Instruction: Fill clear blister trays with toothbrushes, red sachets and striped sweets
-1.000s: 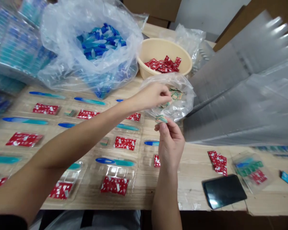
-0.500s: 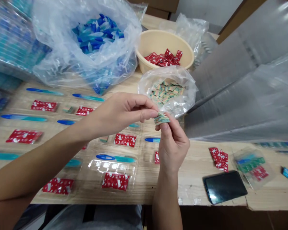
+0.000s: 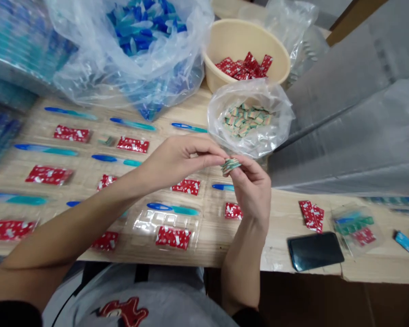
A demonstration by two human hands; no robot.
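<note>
Item, the stack: small flat pieces [image 3: 231, 166], green and cream at their edges, held between the fingertips of both hands.

Right grip [image 3: 254, 188]: closed on the stack from its right side, thumb and fingers pinching it. Left grip [image 3: 180, 161]: at the stack's left side, thumb and forefinger drawn together, fingertips at its edge; whether they pinch a piece, cannot tell.

Just beyond the grips: one clear plastic bag [image 3: 218, 111], mouth open, with loose pieces [image 3: 247, 120] of the same kind inside. Beyond that: one cream bowl [image 3: 214, 52] containing red packets [image 3: 247, 67] with white marks.

Beyond and left of the grips: one large plastic bag [image 3: 187, 77], open, filled with blue and teal pieces [image 3: 139, 27]. Far left: stacked clear packs [image 3: 17, 59], blurred, blue and teal.

Left of the grips and nearer the body: clear trays [image 3: 150, 221] in rows on the wooden tabletop [image 3: 276, 254], many with a long blue and teal item [image 3: 172, 209] and a red printed packet [image 3: 173, 237].

Right of the grips: a large grey wrapped block [image 3: 344, 118]. Right and nearer the body: two overlapping red packets [image 3: 311, 216], a black phone [image 3: 315, 251], a filled clear case [image 3: 357, 227] and small blue packets [image 3: 405, 242].
</note>
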